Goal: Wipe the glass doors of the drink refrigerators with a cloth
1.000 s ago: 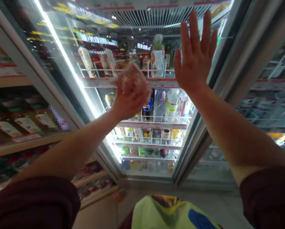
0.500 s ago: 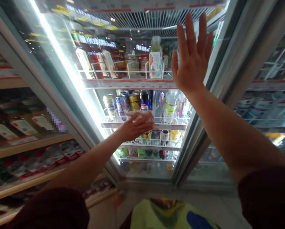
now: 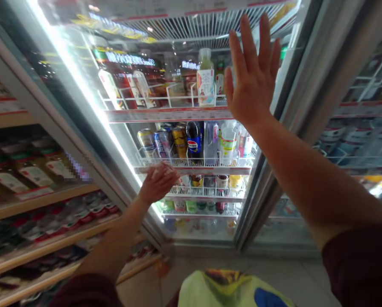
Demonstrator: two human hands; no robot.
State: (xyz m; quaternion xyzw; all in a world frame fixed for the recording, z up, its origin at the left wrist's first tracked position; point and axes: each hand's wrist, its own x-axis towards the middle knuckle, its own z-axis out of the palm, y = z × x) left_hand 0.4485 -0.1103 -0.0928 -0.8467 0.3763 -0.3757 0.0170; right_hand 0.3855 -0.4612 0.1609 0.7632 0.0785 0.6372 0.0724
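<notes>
My left hand (image 3: 158, 183) is pressed over a crumpled, pale pinkish cloth (image 3: 167, 169) at the glass door (image 3: 129, 149) of a lit drinks cooler, low on the left side. Part of the cloth is hidden under the fingers. Higher up on the right, my right hand (image 3: 253, 81) lies flat at the glass with fingers spread, and nothing is in it. Behind the glass, just left of that hand, stands a tea bottle (image 3: 205, 79) with a white label. A dark cola bottle (image 3: 193, 138) and several cans (image 3: 161, 143) stand on the shelf below.
A metal door frame (image 3: 293, 123) runs down the right, with another cooler beyond it. At left, wooden shelves (image 3: 40, 196) carry rows of bottles. Lower cooler shelves hold more drinks. A yellow-green garment (image 3: 193, 290) shows at the bottom, above the tiled floor (image 3: 293, 273).
My left hand has swept left and slightly down across the glass with the cloth. My right hand stays spread at the door, while the view has shifted slightly.
</notes>
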